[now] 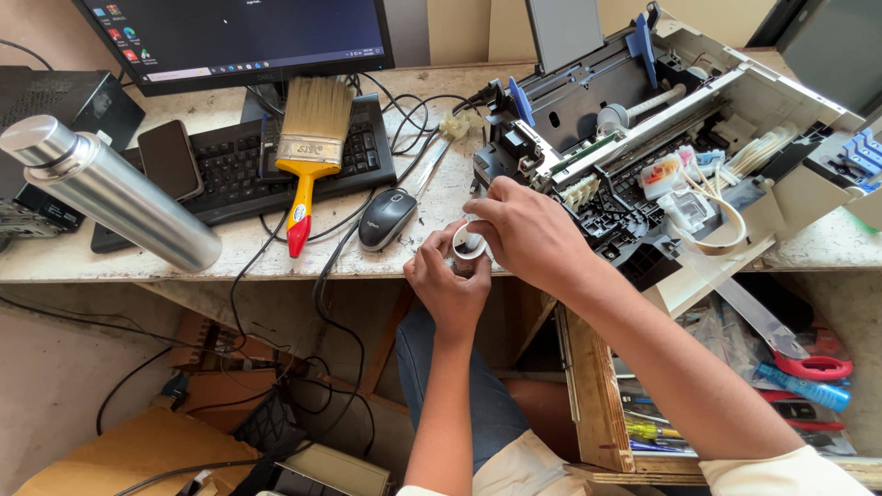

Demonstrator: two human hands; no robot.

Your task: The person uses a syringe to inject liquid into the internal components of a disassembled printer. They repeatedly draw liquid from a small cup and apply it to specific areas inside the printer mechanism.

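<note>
Both hands meet just in front of the opened printer [680,138] — the left hand [447,280] grips a small white cup [469,244], the right hand's [528,230] fingers pinching its rim.

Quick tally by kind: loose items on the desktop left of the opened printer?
Steel flask: 1
Phone: 1
Keyboard: 1
Paintbrush: 1
Mouse: 1
Monitor: 1
Total: 6
</note>
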